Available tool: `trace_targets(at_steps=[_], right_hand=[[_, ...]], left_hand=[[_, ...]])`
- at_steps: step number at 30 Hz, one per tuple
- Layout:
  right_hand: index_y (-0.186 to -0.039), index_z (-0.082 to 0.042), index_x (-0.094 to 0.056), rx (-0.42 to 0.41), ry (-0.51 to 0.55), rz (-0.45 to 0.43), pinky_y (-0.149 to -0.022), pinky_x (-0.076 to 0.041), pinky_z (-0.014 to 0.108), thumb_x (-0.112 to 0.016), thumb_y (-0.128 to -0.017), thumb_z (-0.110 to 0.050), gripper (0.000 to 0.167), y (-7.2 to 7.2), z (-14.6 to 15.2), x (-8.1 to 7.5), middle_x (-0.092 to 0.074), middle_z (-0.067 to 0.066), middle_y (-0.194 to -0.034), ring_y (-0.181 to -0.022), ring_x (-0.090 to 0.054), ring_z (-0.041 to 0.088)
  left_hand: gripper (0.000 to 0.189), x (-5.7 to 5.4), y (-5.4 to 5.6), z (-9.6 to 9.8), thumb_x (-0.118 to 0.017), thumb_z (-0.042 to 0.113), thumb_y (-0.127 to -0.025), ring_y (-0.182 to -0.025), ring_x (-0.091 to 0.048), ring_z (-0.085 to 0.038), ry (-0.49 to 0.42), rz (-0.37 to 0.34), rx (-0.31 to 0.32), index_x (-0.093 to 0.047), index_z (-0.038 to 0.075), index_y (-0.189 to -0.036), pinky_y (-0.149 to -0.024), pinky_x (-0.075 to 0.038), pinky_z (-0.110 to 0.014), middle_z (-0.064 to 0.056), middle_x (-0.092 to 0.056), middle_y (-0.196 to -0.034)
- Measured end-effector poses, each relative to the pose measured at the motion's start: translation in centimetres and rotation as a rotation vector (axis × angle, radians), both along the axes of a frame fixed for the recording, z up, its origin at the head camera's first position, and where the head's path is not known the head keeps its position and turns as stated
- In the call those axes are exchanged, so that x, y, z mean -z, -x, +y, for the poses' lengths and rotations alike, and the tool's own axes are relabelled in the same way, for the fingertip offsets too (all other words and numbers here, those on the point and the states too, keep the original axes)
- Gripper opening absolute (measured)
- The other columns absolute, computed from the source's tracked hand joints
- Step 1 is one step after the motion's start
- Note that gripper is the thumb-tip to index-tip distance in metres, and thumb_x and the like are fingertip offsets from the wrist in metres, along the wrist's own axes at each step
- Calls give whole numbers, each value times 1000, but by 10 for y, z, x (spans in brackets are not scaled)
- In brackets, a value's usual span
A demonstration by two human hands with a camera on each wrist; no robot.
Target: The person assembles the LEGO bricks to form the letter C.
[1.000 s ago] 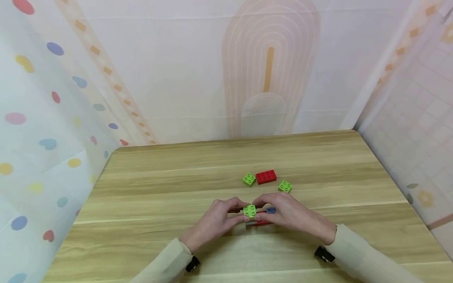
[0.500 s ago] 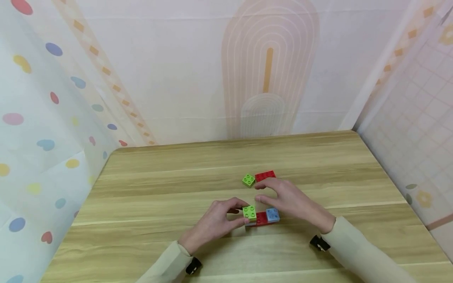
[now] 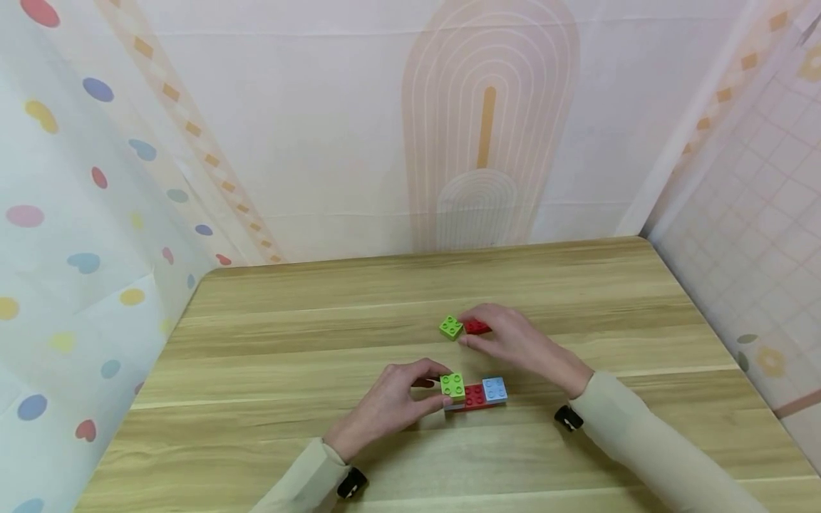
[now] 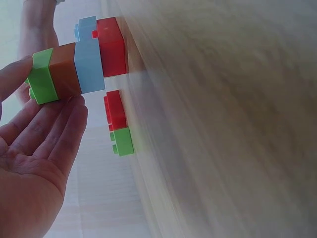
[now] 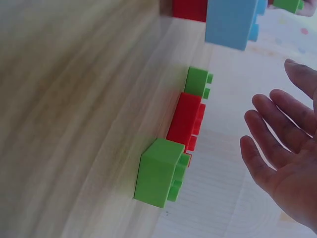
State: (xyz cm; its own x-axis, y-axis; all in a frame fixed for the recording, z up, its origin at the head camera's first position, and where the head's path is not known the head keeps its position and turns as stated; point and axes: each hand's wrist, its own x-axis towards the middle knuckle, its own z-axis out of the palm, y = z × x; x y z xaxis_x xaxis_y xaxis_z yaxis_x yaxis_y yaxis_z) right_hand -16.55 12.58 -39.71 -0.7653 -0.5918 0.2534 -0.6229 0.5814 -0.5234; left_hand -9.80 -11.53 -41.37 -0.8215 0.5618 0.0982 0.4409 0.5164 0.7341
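Observation:
My left hand (image 3: 388, 406) pinches the top of a brick stack between thumb and fingers. A lime green brick (image 3: 452, 386) caps it; under that come a brown brick (image 4: 65, 72) and a light blue brick (image 4: 89, 65). This stack stands on one end of a long red brick (image 3: 474, 396). A second light blue brick (image 3: 494, 390) sits on its other end. My right hand (image 3: 516, 345) hovers over the loose bricks behind, fingers apart and holding nothing. Close to its fingertips are a loose green brick (image 3: 451, 328) and a red brick (image 3: 477, 326), which the hand partly hides.
Another loose green brick (image 5: 158, 173) shows in the right wrist view; in the head view my right hand covers it. All of this stands on a wood-grain table (image 3: 288, 342). Patterned cloth (image 3: 321, 142) hangs behind the table and at both sides.
My right hand has let go of the stack and moved back over the loose bricks, now covering one green brick and part of the red one. My left hand has stayed on the stack.

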Motion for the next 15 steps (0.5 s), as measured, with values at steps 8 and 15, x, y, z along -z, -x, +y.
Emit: trace_targets(at_steps=[8,15], right_hand=[[-122,-7,-64,18,-51,-29,-91,-50,41,-70,-91,-30,39,11,-6,1,-66,5,-118,-108,-61,21],[-125,-8,-63,26,-80,-76,-94,-49,42,-70,-90,-32,43,19,-11,4,-65,5,-122,-111,-60,22]], left_hand=[[37,1,0,0,-70,36,-89,-101,-65,-12,-12,-17,7,-64,16,-119,-88,-51,-25,5,-67,-114],[36,2,-1,0,-69,38,-90,-101,-64,-10,-10,-20,6,-63,18,-119,-88,-51,-25,7,-67,-114]])
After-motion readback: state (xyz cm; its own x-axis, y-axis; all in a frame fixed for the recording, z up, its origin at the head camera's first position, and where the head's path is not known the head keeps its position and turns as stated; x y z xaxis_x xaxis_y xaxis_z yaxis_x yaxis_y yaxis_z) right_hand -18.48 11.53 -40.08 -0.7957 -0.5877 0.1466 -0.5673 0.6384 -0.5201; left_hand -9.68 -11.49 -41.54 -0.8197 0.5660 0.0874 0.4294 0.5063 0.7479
